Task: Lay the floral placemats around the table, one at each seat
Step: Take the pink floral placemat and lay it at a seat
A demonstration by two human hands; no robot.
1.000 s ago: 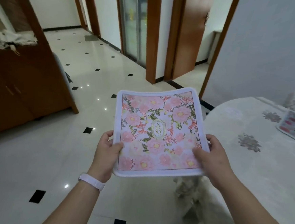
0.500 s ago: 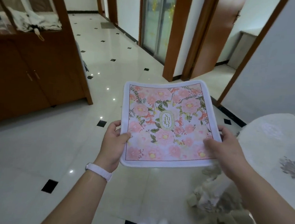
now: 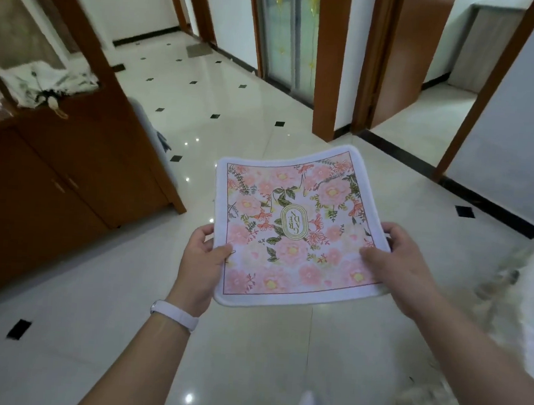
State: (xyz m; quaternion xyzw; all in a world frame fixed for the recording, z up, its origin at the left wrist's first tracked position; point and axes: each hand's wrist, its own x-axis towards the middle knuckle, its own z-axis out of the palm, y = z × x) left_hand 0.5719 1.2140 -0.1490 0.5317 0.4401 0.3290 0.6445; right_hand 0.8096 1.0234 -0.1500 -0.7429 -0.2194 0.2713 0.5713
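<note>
A square pink floral placemat with a white fabric border (image 3: 295, 227) is held flat in the air over the glossy cream tiled floor (image 3: 118, 286), gripped at both near corners. The left hand (image 3: 202, 261) clamps its left edge, thumb on top and fingers (image 3: 201, 230) curled beneath; a white wristband (image 3: 175, 315) sits behind it. The right hand (image 3: 403, 264) pinches the right edge likewise. Left of the placemat stands a brown wooden cabinet (image 3: 53, 185); beyond it, a frosted glass door (image 3: 285, 31).
</note>
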